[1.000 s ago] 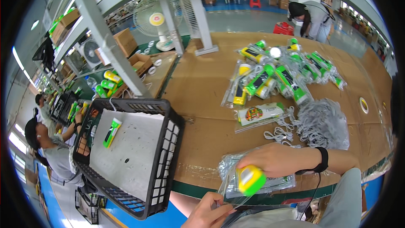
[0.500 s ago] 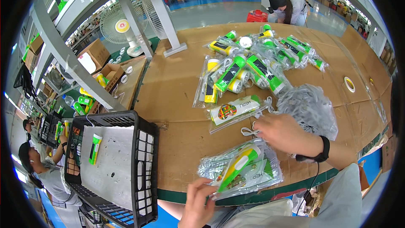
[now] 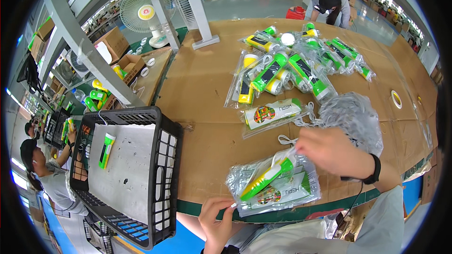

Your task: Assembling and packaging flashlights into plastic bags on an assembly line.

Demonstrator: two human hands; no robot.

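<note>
A green and white flashlight (image 3: pixel 264 181) lies slanted in a clear plastic bag, on top of a stack of clear bags with printed cards (image 3: pixel 301 189) at the table's near edge. My left hand (image 3: pixel 217 217) pinches a small white tip beside the flashlight's lower end, apparently a bag corner. My right hand (image 3: pixel 332 151) is closed above its upper end, with clear film and a white strand running to the fingertips. What exactly they grip is partly hidden. A looped white cord (image 3: pixel 286 139) lies just beyond that hand, and a bagged printed card (image 3: pixel 273 114) lies farther off.
Bagged green and yellow flashlights (image 3: pixel 287 68) are heaped at the far side. A pile of clear bags (image 3: pixel 353 117) and a tape roll (image 3: pixel 396 99) lie right. At left stands a black crate (image 3: pixel 157 178) holding one flashlight (image 3: pixel 107 151). Other people work far right and at left.
My right hand has moved from the looped white cord to the flashlight's upper end. The flashlight has turned, showing more green. My left fingers have shifted off its lower end. The view has shifted slightly.
</note>
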